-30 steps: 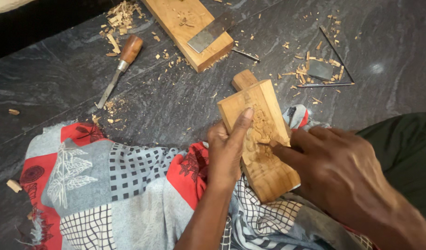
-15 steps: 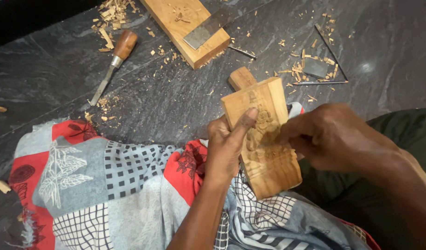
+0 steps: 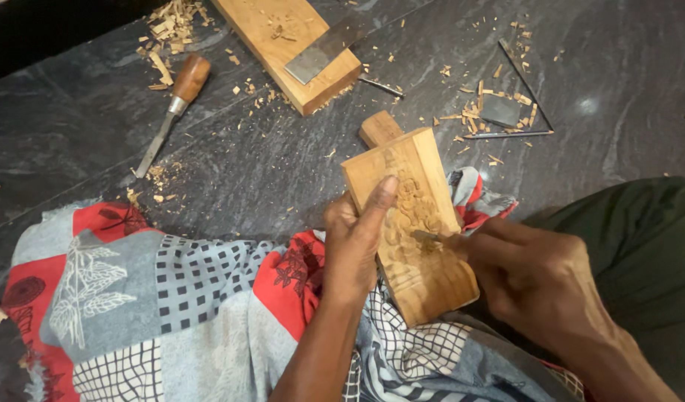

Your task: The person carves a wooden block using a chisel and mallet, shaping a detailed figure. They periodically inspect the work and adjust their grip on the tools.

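Head view, single frame: carved rectangular block of pale wood (image 3: 413, 223), relief pattern on its upper face, propped tilted on your lap over a patchwork cloth of red, grey and checked panels (image 3: 156, 298). Your left hand (image 3: 353, 238) is clamped on the block's left edge, thumb stretched up along the carved face. Your right hand (image 3: 532, 279) is closed around a small carving tool (image 3: 426, 235), only its thin metal tip visible, touching the carving near the block's middle. Short wooden handle-like stub (image 3: 379, 128) just beyond the block's far end; whether it joins the block you cannot tell. Dark marbled stone floor (image 3: 268, 171) strewn with pale wood chips. Brown-handled chisel with steel shank (image 3: 171, 112) lying well to the left. Long plank of light wood (image 3: 290, 48) at the top, a flat grey metal blade (image 3: 324, 52) resting across it. Thin metal rods (image 3: 525, 82) and a small dark slab (image 3: 500, 110) lie among chips at upper right.
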